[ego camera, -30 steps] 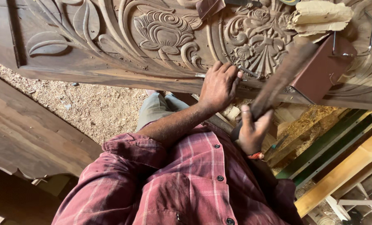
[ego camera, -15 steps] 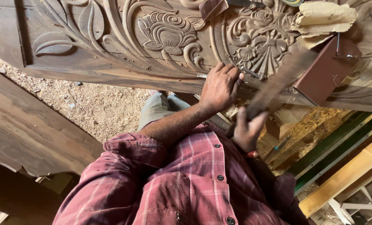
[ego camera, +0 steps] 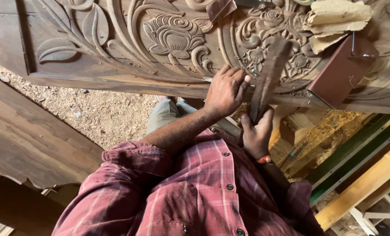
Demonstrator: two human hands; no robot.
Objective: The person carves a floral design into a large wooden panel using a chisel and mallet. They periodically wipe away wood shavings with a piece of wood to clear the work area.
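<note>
1. Your left hand (ego camera: 225, 89) rests on the lower edge of the carved wooden panel (ego camera: 160, 39), fingers curled around a thin metal chisel (ego camera: 212, 80) whose shaft pokes out toward the left.
2. Your right hand (ego camera: 256, 133) is wrapped tight around the lower end of a long wooden mallet (ego camera: 269, 74), which slants up across the carving.
3. The mallet looks stiff and fairly heavy, so holding it low on the handle as you do gives swing, though less control.
4. The chisel is slim, hard and likely slick; pinch it close to the tip to keep it from skating.
5. The raised flowers and leaves on the panel look fine and could chip easily.
6. A dark red box (ego camera: 339, 72) and torn paper (ego camera: 335, 19) lie on the panel to the right; sawdust (ego camera: 94, 113) covers the ground below.
</note>
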